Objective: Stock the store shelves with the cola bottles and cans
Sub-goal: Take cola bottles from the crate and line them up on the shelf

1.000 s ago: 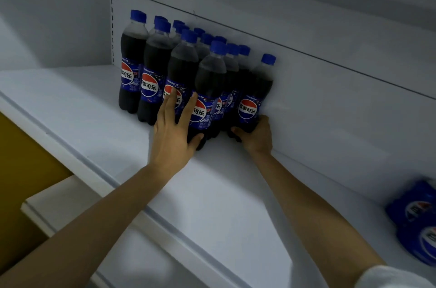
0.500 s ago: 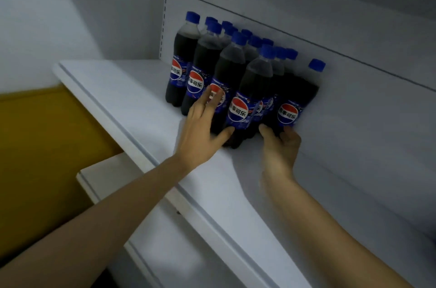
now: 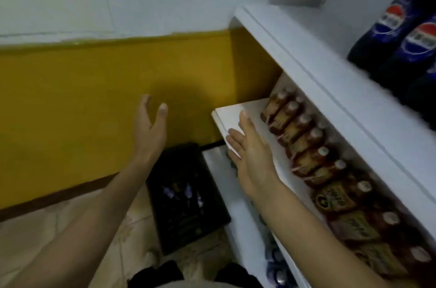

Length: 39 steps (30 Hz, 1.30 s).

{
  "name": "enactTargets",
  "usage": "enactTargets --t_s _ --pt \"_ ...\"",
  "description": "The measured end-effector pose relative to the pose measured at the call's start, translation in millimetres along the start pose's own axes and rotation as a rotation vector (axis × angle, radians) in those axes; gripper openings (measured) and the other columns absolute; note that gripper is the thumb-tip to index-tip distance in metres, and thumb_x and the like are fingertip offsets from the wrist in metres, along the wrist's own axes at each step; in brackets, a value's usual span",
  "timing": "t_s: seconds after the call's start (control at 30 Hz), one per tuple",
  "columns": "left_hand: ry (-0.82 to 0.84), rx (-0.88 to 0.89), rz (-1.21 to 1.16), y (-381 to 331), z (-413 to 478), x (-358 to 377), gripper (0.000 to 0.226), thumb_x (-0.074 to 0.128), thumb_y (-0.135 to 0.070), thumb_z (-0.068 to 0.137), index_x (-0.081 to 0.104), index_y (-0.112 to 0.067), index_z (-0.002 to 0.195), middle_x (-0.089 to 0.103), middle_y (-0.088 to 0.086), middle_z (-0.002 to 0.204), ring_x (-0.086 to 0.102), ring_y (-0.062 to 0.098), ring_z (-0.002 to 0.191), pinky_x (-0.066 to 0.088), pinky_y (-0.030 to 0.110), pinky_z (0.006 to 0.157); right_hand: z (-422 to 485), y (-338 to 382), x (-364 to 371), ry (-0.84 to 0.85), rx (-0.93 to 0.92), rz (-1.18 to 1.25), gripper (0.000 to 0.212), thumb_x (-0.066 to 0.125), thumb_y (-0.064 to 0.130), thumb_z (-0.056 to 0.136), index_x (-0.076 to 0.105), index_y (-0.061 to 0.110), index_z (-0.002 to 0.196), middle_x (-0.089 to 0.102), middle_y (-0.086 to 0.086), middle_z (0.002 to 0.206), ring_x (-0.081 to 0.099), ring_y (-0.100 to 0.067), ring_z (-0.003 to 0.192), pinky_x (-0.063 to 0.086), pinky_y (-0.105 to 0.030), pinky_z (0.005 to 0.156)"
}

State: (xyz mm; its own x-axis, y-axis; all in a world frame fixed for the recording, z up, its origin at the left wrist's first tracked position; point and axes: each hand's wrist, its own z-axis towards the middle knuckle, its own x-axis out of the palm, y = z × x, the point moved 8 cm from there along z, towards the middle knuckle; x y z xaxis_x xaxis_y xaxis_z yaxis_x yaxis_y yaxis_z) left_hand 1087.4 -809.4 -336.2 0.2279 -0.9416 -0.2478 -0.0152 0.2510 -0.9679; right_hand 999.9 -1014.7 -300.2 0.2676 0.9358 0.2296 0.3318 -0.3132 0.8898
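black crate (image 3: 179, 149) on the floor looks to hold more stock; left hand (image 3: 151, 132) and right hand (image 3: 252, 153) both empty, fingers spread; cola bottles (image 3: 389, 21) stand on the top shelf (image 3: 306, 35); looks like the fetch step, next reach down and grip.

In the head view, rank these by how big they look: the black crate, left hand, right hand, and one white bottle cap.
1. crate
2. left hand and right hand: about alike, so not ranked
3. cap, smallest by far
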Motion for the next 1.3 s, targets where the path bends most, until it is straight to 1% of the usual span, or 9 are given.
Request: enactTargets --t_s 0.2,0.4,0.5,0.73,0.8,0.93,1.03,1.17,1.3 --pt "0.036 -0.370 0.102 163 -19 -77 0.061 0.044 -0.049 0.096 0.028 -0.023 0.149 0.034 0.000 0.151 0.037 0.019 0.136 0.038 0.037 0.103 58 -174 43 -0.053 0.493 -0.029 0.074 0.056 0.057 0.086 0.039 0.016 0.146 0.048 -0.009 0.143 0.050 -0.021 0.125 0.039 -0.033 0.100" --pt "0.142 -0.557 0.137 281 -59 -48 0.042 0.049 -0.028 0.098 0.043 -0.018 0.139 0.044 -0.001 0.142 0.045 0.013 0.125 0.039 0.028 0.095 106 -295 -15 -0.182 0.671 -0.183 0.037 0.066 0.039 0.087 0.057 0.017 0.116 0.061 -0.006 0.113 0.058 -0.018 0.106 0.045 -0.030 0.092" --pt "0.166 -0.698 0.128 349 -73 -17 0.036 0.051 -0.023 0.098 0.051 -0.012 0.132 0.052 -0.003 0.129 0.051 0.012 0.114 0.037 0.023 0.087 139 -363 -61 -0.235 0.705 -0.351 0.007 0.068 0.017 0.088 0.063 0.013 0.090 0.063 -0.003 0.090 0.060 -0.012 0.081 0.049 -0.019 0.070" --pt "0.214 -0.874 0.017 499 -83 87 0.025 0.057 -0.024 0.094 0.059 -0.013 0.117 0.064 0.002 0.108 0.061 0.017 0.101 0.048 0.031 0.089 236 -541 -118 -0.072 0.697 -0.759 0.010 0.073 0.014 0.083 0.064 0.010 0.087 0.063 -0.011 0.100 0.054 -0.016 0.082 0.045 -0.022 0.074" --pt "0.223 -0.906 0.035 544 -83 119 0.020 0.058 -0.026 0.093 0.060 -0.017 0.111 0.063 -0.003 0.102 0.060 0.016 0.099 0.048 0.032 0.090 269 -580 -129 -0.015 0.642 -0.870 0.023 0.074 0.015 0.082 0.064 0.009 0.101 0.062 -0.008 0.099 0.054 -0.012 0.079 0.041 -0.017 0.066" --pt "0.240 -1.028 -0.007 639 -94 177 0.003 0.058 -0.021 0.093 0.059 -0.019 0.094 0.061 -0.002 0.086 0.059 0.019 0.090 0.047 0.030 0.080 331 -650 -156 -0.022 0.654 -0.965 0.054 0.073 0.022 0.084 0.047 0.008 0.130 0.056 -0.012 0.127 0.055 -0.024 0.107 0.041 -0.026 0.084" --pt "0.208 -1.205 -0.113 709 -109 214 0.020 0.055 -0.014 0.094 0.058 -0.020 0.075 0.058 -0.002 0.075 0.058 0.019 0.080 0.046 0.026 0.071 374 -696 -176 -0.013 0.628 -1.027 0.066 0.072 0.024 0.085 0.038 0.012 0.140 0.052 -0.011 0.136 0.054 -0.028 0.118 0.046 -0.032 0.094" --pt "0.184 -1.291 -0.121 776 -119 248 0.018 0.054 -0.011 0.095 0.057 -0.012 0.077 0.058 0.005 0.084 0.055 0.021 0.081 0.046 0.031 0.084 420 -744 -199 -0.059 0.610 -1.069 0.079 0.075 0.028 0.081 0.030 0.011 0.143 0.049 -0.013 0.137 0.052 -0.031 0.120 0.048 -0.045 0.098" --pt "0.274 -1.249 -0.135 796 -120 275 0.014 0.058 -0.018 0.094 0.058 -0.017 0.079 0.059 0.000 0.081 0.055 0.009 0.069 0.049 0.012 0.054 447 -771 -209 -0.085 0.621 -1.078 0.085 0.081 0.030 0.075 0.032 0.010 0.142 0.053 -0.014 0.133 0.056 -0.033 0.116 0.050 -0.048 0.095"
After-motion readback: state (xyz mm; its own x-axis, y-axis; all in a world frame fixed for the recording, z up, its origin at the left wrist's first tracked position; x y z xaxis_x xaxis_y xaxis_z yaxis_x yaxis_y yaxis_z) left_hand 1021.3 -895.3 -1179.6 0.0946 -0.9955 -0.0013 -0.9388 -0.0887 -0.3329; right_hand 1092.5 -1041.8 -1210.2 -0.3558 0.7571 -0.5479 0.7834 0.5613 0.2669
